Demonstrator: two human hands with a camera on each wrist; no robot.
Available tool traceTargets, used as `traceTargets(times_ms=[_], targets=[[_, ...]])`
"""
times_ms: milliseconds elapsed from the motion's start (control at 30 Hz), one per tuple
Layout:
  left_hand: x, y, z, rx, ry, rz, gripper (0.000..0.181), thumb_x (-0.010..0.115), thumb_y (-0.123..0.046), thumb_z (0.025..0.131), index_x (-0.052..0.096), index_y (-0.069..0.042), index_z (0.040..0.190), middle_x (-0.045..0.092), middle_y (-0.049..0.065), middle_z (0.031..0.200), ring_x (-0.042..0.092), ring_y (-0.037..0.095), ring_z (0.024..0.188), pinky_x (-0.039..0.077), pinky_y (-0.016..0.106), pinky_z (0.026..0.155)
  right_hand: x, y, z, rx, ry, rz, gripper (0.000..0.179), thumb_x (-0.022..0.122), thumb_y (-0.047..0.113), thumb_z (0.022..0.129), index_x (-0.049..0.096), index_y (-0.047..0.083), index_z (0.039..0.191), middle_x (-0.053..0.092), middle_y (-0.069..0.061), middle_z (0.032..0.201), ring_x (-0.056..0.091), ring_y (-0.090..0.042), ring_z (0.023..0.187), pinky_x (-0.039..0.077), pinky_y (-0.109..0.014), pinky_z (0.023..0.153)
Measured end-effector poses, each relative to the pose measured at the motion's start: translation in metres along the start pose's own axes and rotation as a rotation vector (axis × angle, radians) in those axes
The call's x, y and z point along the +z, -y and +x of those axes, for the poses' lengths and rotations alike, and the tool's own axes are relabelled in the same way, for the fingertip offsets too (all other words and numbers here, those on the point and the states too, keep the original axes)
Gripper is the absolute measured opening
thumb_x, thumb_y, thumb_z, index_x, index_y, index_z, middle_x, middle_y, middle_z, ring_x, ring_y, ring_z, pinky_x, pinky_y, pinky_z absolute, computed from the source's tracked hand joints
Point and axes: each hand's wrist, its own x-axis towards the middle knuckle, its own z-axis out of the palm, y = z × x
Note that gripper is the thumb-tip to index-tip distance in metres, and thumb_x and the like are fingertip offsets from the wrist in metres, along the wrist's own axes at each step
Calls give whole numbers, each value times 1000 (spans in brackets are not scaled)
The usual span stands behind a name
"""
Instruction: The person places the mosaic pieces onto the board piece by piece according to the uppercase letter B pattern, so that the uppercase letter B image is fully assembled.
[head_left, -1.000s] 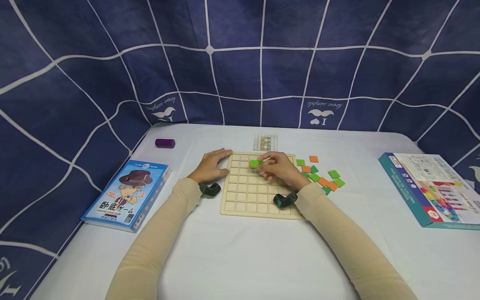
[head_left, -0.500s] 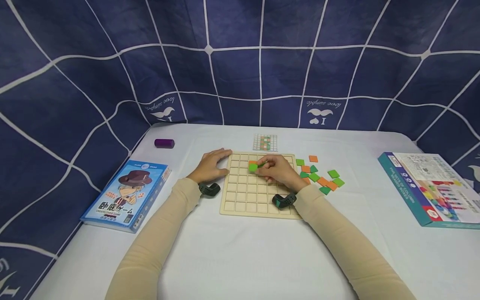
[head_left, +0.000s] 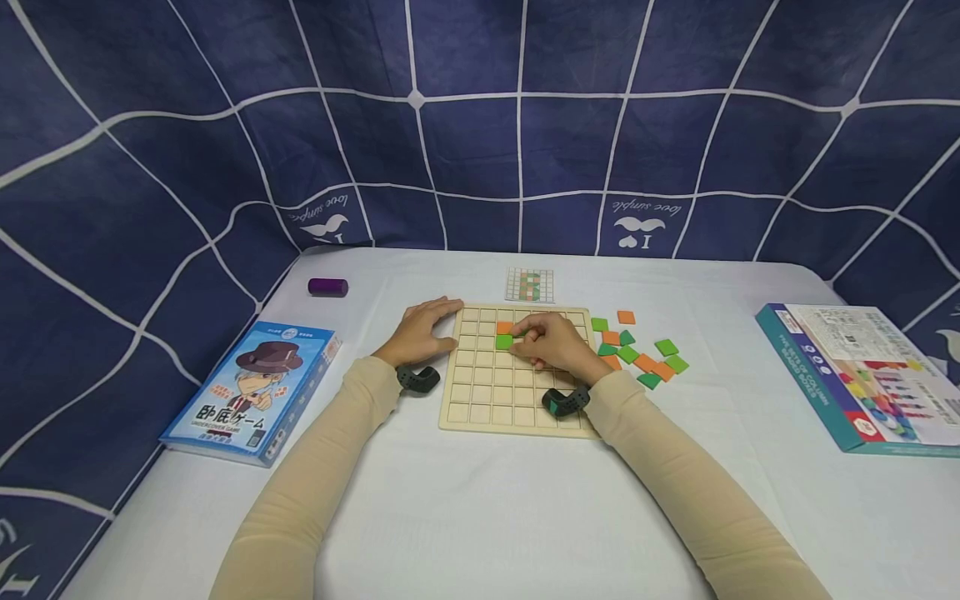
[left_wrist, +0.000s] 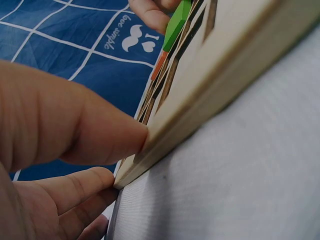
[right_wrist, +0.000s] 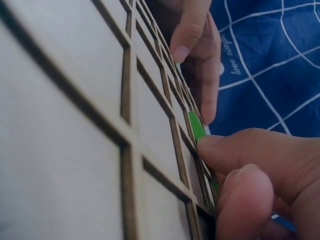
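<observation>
A square wooden grid board [head_left: 480, 392] lies on the table under both hands. My right hand [head_left: 558, 343] pinches a light green square tile [head_left: 504, 342] over a cell in the board's upper part. In the right wrist view, the thumb tip meets that green tile [right_wrist: 196, 126], and a second bit of green [right_wrist: 215, 187] shows lower, mostly behind the fingers. An orange tile [head_left: 505, 328] lies in the cell just beyond. At the left edge, my left hand [head_left: 423, 331] touches the board, its thumb against the side [left_wrist: 120, 137] and its fingers at the far corner.
Several loose green and orange tiles [head_left: 645, 362] are scattered right of the board. Beyond it lies a small printed pattern card [head_left: 530, 285]. A purple cylinder [head_left: 327, 287] and a blue game box [head_left: 255, 392] are at left; a teal-edged box [head_left: 870, 379] is at right.
My right hand has brought the green tile slightly toward me, from over the orange tile to the cell in front of it, so the orange tile now shows. The left hand has stayed put.
</observation>
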Motion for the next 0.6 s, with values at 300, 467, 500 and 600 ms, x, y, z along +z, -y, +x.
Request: traceTargets(times_ms=[300, 467, 500, 600], targets=[[-1, -1, 0, -3, 0, -16, 76, 70, -17, 89, 50, 2, 159, 47, 18, 167, 31, 35, 162, 17, 52, 133, -1, 0, 0, 13, 3, 2, 29, 79, 5, 98, 73, -3, 125, 63, -4, 79, 58, -11, 54, 56, -21, 53], [0, 0, 1, 2, 1, -12, 76, 70, -18, 89, 50, 2, 159, 47, 18, 167, 31, 35, 162, 17, 52, 132, -1, -1, 0, 9, 6, 28, 30, 78, 6, 99, 72, -4, 126, 66, -6, 81, 59, -12, 55, 57, -23, 54], [0, -1, 1, 3, 1, -10, 76, 70, -18, 89, 50, 2, 159, 47, 18, 167, 31, 35, 162, 18, 52, 132, -1, -2, 0, 9, 9, 42, 30, 77, 6, 99, 72, -4, 127, 67, -6, 82, 59, -12, 55, 58, -23, 55], [0, -1, 0, 3, 0, -5, 76, 70, -18, 89, 50, 2, 159, 48, 18, 166, 32, 36, 162, 18, 53, 132, -1, -1, -1, 13, 20, 81, 30, 76, 6, 100, 72, -4, 128, 67, -6, 84, 59, -13, 57, 58, -23, 56]])
